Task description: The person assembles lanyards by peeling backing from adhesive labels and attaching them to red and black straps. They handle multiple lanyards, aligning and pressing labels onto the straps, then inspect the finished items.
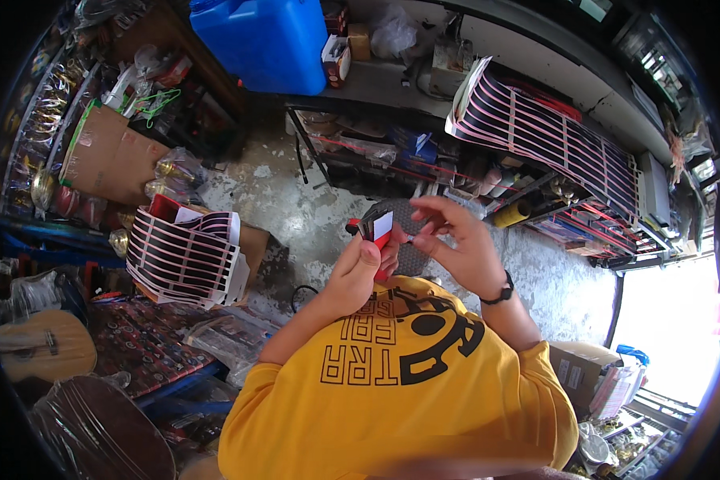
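In front of my chest, my left hand (355,278) is closed around a small flat bundle (382,227) with white, black and red faces. The thumb presses against its near side, and the fingers hide its lower part. Just right of the bundle is my right hand (462,246), raised with its fingers bent. Its thumb and fingertips come together near the bundle's edge, with a tiny pale bit between them that is too small to name. Below both hands lies a dark grey textured surface (416,260), partly covered by them.
Black sheets with pink stripes (186,260) lie at left; similar striped sheets (556,128) rest on the right-hand shelf. A blue jerrycan (264,48) stands on the far bench. Cardboard (112,152) and a pale guitar body (48,340) are on the left. Worn concrete floor (256,184) shows between.
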Motion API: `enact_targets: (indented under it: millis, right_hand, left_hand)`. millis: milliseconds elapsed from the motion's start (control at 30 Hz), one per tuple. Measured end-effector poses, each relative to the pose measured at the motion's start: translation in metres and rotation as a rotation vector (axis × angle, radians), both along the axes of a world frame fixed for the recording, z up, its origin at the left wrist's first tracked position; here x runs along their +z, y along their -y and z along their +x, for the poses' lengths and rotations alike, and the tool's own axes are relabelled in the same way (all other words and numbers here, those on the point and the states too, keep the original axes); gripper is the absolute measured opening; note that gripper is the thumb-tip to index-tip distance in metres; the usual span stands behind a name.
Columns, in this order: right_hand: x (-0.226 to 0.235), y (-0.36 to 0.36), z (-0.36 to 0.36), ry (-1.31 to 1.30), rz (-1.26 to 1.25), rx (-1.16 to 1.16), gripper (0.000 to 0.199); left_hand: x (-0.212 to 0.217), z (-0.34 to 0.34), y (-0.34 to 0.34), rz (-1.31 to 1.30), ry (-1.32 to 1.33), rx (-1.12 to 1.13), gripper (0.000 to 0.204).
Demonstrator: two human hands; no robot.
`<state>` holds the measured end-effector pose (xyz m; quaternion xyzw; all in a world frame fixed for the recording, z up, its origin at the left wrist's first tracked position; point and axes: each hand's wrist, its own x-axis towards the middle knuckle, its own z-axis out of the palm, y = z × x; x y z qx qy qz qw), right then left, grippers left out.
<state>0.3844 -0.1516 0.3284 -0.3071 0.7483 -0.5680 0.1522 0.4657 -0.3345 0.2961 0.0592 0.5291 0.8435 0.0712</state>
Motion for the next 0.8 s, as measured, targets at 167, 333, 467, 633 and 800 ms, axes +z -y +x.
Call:
enact_targets:
  millis: [167, 333, 467, 633, 800]
  right_hand:
    - [0.019, 0.019, 0.005, -0.657, -0.095, -0.126, 0.044]
    - [0.010, 0.034, 0.006, -0.754, -0.201, -0.153, 0.035]
    - [0.006, 0.035, 0.003, -0.893, -0.236, -0.096, 0.028]
    - [0.003, 0.038, 0.002, -0.952, -0.261, -0.042, 0.026]
    - [0.001, 0.040, 0.008, -0.982, -0.303, -0.083, 0.034]
  left_hand:
    - [-0.001, 0.003, -0.005, 0.026, -0.007, 0.071, 0.064]
    - [-0.003, 0.007, 0.006, 0.039, -0.015, 0.015, 0.063]
    - [-0.005, 0.009, 0.008, 0.020, 0.003, 0.042, 0.061]
    - [-0.005, 0.013, 0.009, -0.022, 0.015, 0.066, 0.061]
    - [-0.006, 0.015, 0.014, -0.082, 0.012, 0.039, 0.063]
